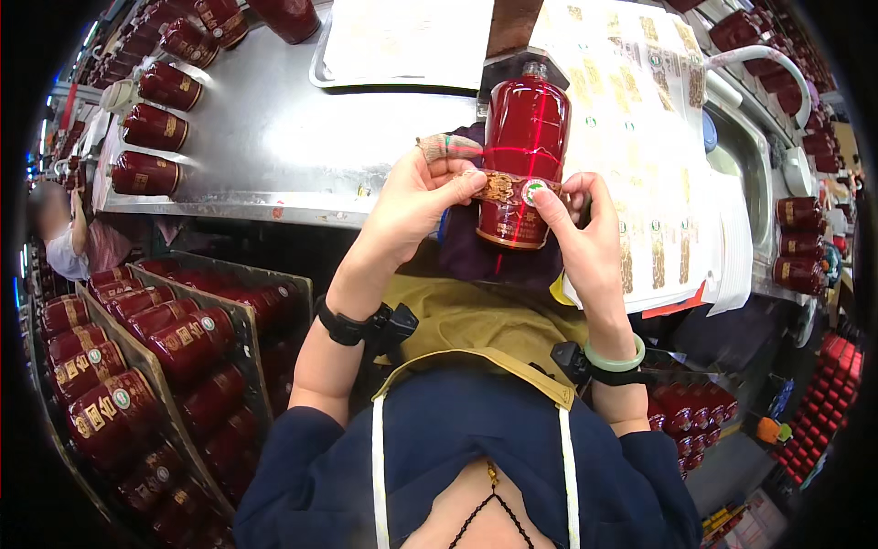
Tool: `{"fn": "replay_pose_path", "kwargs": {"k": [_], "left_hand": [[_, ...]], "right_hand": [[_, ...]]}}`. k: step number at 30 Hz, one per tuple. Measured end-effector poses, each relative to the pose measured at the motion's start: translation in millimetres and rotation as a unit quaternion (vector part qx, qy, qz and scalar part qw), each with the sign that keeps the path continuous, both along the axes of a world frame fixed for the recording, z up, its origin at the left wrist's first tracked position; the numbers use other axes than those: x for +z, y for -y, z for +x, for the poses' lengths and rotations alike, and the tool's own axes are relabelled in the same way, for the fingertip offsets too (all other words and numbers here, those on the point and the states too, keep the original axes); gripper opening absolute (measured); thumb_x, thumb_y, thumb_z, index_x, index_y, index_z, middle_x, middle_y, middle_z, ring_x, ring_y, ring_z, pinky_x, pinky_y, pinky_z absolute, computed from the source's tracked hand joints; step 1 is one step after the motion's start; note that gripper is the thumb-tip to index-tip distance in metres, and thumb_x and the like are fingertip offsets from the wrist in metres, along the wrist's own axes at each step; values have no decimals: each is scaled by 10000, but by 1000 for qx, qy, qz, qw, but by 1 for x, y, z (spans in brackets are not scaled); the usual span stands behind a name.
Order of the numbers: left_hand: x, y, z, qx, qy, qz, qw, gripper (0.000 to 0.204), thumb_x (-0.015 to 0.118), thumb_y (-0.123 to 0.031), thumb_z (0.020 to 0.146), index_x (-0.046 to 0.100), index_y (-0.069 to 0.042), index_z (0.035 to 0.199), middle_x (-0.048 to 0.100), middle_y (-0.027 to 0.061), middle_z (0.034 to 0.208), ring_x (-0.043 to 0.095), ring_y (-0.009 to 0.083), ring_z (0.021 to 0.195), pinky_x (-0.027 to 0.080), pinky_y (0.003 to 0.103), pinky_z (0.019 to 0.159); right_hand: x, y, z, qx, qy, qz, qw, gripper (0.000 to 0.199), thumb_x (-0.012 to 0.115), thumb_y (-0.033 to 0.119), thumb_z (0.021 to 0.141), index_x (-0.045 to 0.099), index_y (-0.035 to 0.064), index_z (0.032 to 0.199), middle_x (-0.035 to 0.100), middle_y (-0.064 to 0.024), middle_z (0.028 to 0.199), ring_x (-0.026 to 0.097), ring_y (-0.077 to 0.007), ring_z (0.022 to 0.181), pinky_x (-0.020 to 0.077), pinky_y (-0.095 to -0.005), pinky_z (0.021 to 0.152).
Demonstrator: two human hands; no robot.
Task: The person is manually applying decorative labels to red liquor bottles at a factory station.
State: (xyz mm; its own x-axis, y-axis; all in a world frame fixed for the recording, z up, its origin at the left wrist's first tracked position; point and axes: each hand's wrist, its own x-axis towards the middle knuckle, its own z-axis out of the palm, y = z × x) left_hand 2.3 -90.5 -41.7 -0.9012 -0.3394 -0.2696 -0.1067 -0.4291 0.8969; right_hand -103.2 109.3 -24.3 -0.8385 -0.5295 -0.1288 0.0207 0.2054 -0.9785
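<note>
A dark red glass bottle point(523, 119) lies on a dark purple cloth point(462, 245), its neck pointing away from me. Across its lower body runs a gold-patterned decal strip point(501, 188) with a small green and white round mark. My left hand point(412, 194) is closed at the strip's left end, thumb and finger pinching it against the bottle's side; a striped finger cot point(450, 146) covers one finger. My right hand point(590, 233) presses its thumb on the strip beside the round mark, the other fingers curled at the bottle's right side. Red laser lines cross the bottle.
Sheets of gold decals point(654, 165) cover the table at right, beside a sink point(745, 137). A white tray point(398, 46) lies at the back. Several red bottles point(146, 174) stand along the metal table's point(265, 137) left edge. Crates of decorated bottles point(110, 412) stand at lower left. Another person point(69, 233) is at far left.
</note>
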Motion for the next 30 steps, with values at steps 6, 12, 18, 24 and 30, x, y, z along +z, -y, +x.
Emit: {"fn": "replay_pose_path", "kwargs": {"k": [6, 12, 18, 24, 30], "left_hand": [[-5, 0, 2, 10, 64, -137, 988, 359, 744, -60, 948, 618, -1, 1278, 672, 38, 1037, 644, 99, 920, 533, 256, 813], [-15, -24, 19, 163, -62, -445, 879, 497, 714, -220, 975, 601, -24, 1418, 540, 194, 1468, 569, 328, 1279, 467, 403, 1064], [-30, -47, 29, 0, -40, -533, 845, 938, 406, -718, 1007, 469, 76, 1504, 180, 316, 1686, 166, 489, 1554, 177, 533, 1250], [-21, -37, 21, 44, -114, -529, 840, 851, 259, -642, 1075, 425, 41, 1556, 286, 291, 1661, 245, 427, 1547, 186, 496, 1251], [-12, -50, 4, 36, -98, -77, 992, 626, 555, -218, 1094, 302, 1, 1623, 421, 123, 1614, 436, 167, 1425, 338, 343, 1200]], "right_hand": [[-5, -2, -2, 3, -4, -12, 1000, 360, 819, 247, 935, 532, 52, 1032, 556, 32, 825, 490, -51, 765, 430, -217, 687], [12, -13, -2, 13, -75, 79, 994, 733, 985, 274, 685, 570, 15, 1230, 446, 4, 968, 455, -112, 902, 418, -267, 809], [-5, -8, 6, 78, -331, 135, 931, 1103, 1002, 257, 586, 447, -48, 1489, 531, -228, 1351, 549, -397, 1253, 467, -453, 1057], [-17, -11, -1, 47, -373, 47, 925, 990, 994, 253, 614, 537, -26, 1447, 585, -202, 1308, 613, -354, 1197, 527, -404, 984], [-10, -18, -4, 94, -295, 34, 950, 1042, 983, 336, 645, 493, -20, 1494, 573, -194, 1348, 575, -324, 1273, 493, -393, 1042]]}}
